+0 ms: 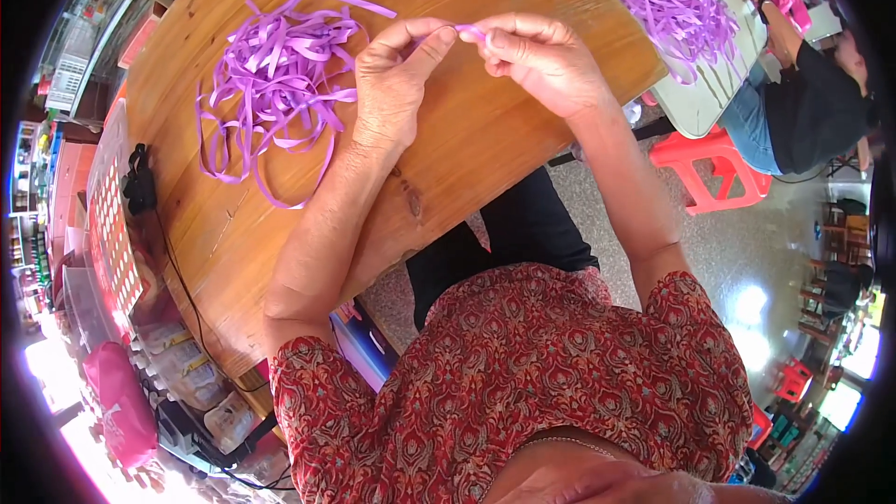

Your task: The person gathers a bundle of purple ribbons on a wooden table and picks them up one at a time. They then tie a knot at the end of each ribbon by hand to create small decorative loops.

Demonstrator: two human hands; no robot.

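Above the wooden table, my two hands meet near its far middle. A short stretch of purple ribbon (469, 32) runs between them. My left hand (399, 75) pinches one side of it between thumb and forefinger. On the other side, my right hand (543, 56) grips it with thumb and bent fingers. Most of this piece is hidden by the fingers. Left of my left hand lies a loose, tangled heap of purple ribbons (280, 84), with a few loops trailing toward me.
The wooden table (467, 149) fills the middle. A larger ribbon heap (667, 0) lies on a pale table (695, 107) at the far right, beside a seated person (812, 103) and a red stool (714, 168). A black cable (182, 271) runs along the left edge, near a pink pouch (121, 401).
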